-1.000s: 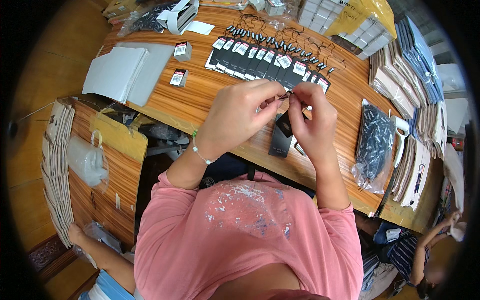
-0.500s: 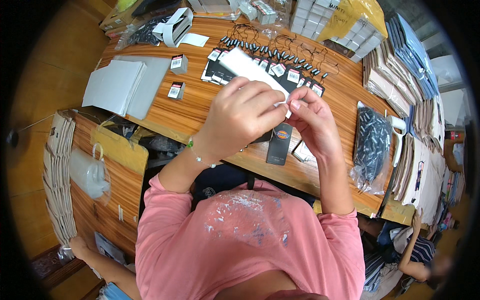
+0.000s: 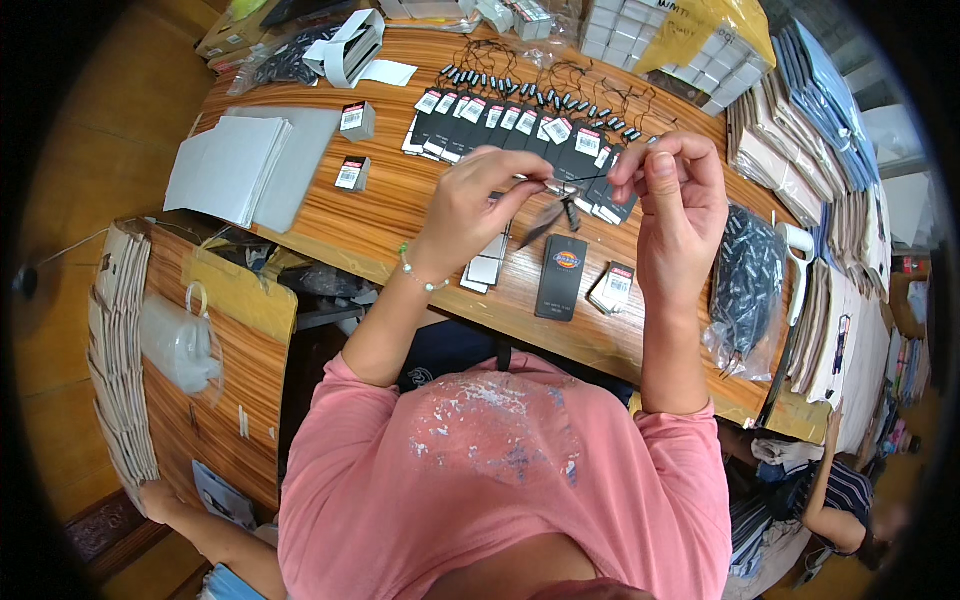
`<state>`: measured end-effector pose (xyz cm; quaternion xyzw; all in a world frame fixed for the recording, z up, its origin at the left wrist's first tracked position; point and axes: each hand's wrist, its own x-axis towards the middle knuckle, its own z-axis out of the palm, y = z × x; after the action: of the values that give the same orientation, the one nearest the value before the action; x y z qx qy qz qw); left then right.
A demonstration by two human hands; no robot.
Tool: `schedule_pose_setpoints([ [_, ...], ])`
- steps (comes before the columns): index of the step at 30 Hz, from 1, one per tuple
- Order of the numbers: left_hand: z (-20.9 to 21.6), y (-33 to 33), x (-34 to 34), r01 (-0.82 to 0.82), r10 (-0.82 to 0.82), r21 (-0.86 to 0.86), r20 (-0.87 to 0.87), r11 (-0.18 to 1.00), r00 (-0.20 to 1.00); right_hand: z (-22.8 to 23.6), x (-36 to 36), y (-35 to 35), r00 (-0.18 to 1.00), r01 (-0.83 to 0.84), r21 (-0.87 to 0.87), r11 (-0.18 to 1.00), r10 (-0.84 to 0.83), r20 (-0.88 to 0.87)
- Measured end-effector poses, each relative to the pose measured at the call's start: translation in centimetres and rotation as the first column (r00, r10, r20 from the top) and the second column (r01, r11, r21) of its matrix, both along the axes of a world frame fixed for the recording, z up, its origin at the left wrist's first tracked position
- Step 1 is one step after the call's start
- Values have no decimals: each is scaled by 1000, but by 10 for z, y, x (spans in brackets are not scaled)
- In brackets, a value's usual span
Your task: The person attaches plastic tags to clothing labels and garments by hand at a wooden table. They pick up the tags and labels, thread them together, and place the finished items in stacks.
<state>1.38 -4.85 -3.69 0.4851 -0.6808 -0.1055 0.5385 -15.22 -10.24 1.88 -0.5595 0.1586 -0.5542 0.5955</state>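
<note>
My left hand (image 3: 475,200) pinches the top of a dark hang tag (image 3: 541,222), which dangles blurred below the fingertips. From there a thin black cord (image 3: 593,178) runs taut to my right hand (image 3: 678,195), whose thumb and fingers are closed on it. A small dark seal piece (image 3: 572,213) hangs beside the tag. Beneath my hands a single black hang tag (image 3: 560,280) lies flat on the table. A small stack of white stickered cards (image 3: 612,288) is to its right. Behind my hands, a row of black hang tags (image 3: 508,125) with corded seals lies spread out.
Two small sticker stacks (image 3: 353,172) and white sheets (image 3: 222,170) on the left. A bag of black seals (image 3: 745,285) and folded garments (image 3: 770,150) at right; white boxes (image 3: 640,45) at the back. Other people's arms (image 3: 225,535) appear at both lower sides.
The white strip between my hands is out of sight; a dark tag and cord are now there. My right hand has moved right and up, stretching the cord away from my left.
</note>
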Motion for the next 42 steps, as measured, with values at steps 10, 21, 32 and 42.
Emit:
schedule_pose_setpoints([
  [10,-12,4,-15,572,-390,-17,-747,820,538,5,3,-4,972,-151,44,988,140,190],
  [21,-10,2,-47,16,-40,-85,-295,996,955,14,0,2,964,-161,77,984,140,225],
  [32,0,1,-39,477,-201,-26,-926,879,320,10,-26,-3,967,-97,122,988,65,244],
  [42,35,12,-28,309,-204,-31,-811,951,549,-4,-31,-4,970,-106,202,974,57,237],
])
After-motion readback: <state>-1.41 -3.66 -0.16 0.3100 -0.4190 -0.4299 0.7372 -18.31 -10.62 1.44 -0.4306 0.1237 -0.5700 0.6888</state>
